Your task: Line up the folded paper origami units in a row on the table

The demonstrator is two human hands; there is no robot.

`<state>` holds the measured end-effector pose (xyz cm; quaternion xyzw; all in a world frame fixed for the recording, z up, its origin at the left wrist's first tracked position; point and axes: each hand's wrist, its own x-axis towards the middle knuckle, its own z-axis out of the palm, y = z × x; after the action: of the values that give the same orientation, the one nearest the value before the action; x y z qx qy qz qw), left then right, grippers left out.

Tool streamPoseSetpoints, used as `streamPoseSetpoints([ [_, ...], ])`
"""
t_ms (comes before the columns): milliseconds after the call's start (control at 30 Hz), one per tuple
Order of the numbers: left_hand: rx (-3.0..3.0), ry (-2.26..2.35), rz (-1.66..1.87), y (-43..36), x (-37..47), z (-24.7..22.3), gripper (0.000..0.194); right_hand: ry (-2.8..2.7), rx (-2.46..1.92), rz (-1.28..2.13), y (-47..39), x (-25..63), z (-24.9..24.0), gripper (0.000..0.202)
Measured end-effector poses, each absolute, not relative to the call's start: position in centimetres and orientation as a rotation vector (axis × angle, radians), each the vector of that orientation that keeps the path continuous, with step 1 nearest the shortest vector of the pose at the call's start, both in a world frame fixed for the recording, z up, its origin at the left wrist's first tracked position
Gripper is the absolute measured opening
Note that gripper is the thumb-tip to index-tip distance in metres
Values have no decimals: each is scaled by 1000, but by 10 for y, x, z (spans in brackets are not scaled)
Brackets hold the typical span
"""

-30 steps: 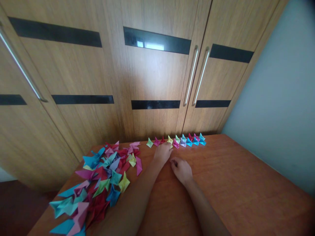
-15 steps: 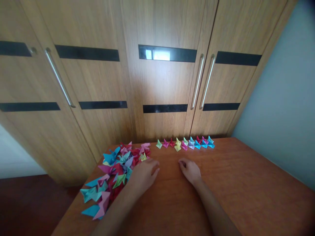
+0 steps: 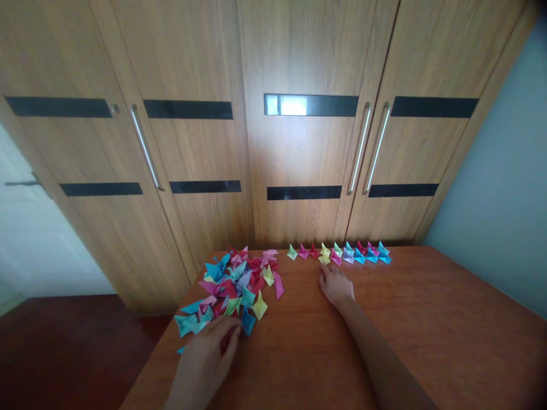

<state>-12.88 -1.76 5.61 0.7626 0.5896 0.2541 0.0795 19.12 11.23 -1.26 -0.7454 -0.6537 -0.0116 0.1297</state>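
Colourful folded-paper figures (image 3: 233, 273), like origami cranes, lie heaped on the left of the wooden table (image 3: 397, 330). At the near side of the heap is my left hand (image 3: 209, 347), its thumb and fingers pinched together. Its fingertips are beside a blue paper figure (image 3: 248, 322); what the pinch holds is hidden. My right hand (image 3: 337, 288) rests at the row along the table's back. Its index finger is stretched to the front of a yellow paper figure (image 3: 324, 256), touching or nearly so, with the thumb apart from it.
Behind the table stands a wooden wardrobe (image 3: 299, 142) with metal handles. The row continues rightward, two deep, to blue figures (image 3: 383, 256), and leftward to a green one (image 3: 292, 252). A pale wall (image 3: 504, 216) is at the right, a white door (image 3: 51, 250) at the left.
My left hand has drawn back toward me to the near side of the heap, uncovering figures there. My right hand has moved forward to the yellow figure. The view has turned slightly left.
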Motion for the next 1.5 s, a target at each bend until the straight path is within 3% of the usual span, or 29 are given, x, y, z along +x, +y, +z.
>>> streamPoseSetpoints([
  [433, 2286, 1933, 686, -29, -141, 48, 22, -1855, -2091, 1, 104, 199, -19, 33],
  [1033, 2780, 1985, 572, -33, -164, 27, 25, -1830, -1906, 234, 79, 203, -21, 26],
  [1300, 2762, 2003, 387, -36, -164, 22, 28, -1815, -1882, 243, 80, 204, -22, 26],
  [1500, 2595, 1975, 626, -36, -159, 35, 25, -1806, -1894, 241, 80, 204, -21, 26],
])
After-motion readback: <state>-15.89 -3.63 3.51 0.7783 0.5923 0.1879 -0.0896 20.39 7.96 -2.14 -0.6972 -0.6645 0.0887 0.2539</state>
